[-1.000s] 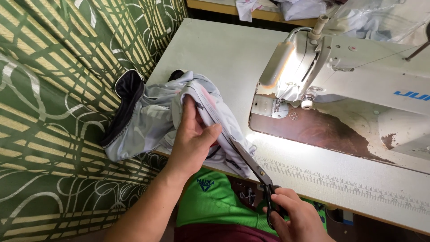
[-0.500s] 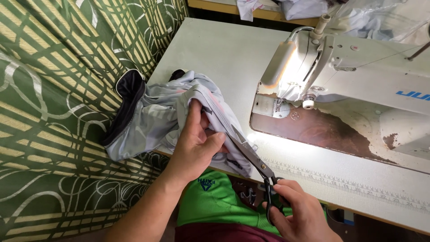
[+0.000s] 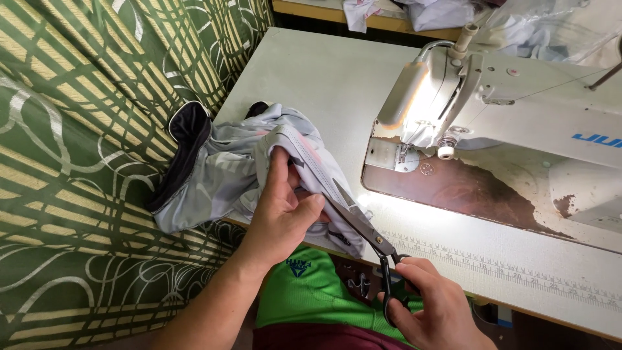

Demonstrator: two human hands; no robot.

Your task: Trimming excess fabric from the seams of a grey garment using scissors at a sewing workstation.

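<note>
Since the earlier frames, the left hand [image 3: 282,210] has shifted its grip along the folded edge of the pale grey garment [image 3: 240,165], and the scissors [image 3: 363,227] have slid further up the seam towards the centre of the frame. That hand now pinches the stitched edge between thumb and fingers, lifting it slightly off the white sewing table [image 3: 311,71]. The right hand [image 3: 431,304], at the lower right of centre, has its fingers closed through the dark handles of the scissors; the blades stand slightly apart and touch the fabric just beside the left thumb. The garment lies bunched at the table's left edge, its black-trimmed part [image 3: 184,152] hanging over towards the green patterned curtain [image 3: 78,162] that fills the left side. A white sewing machine [image 3: 505,104] stands at the upper right, its lamp lighting the worn plate beneath. A green shirt [image 3: 311,291] shows below the table edge.
</note>
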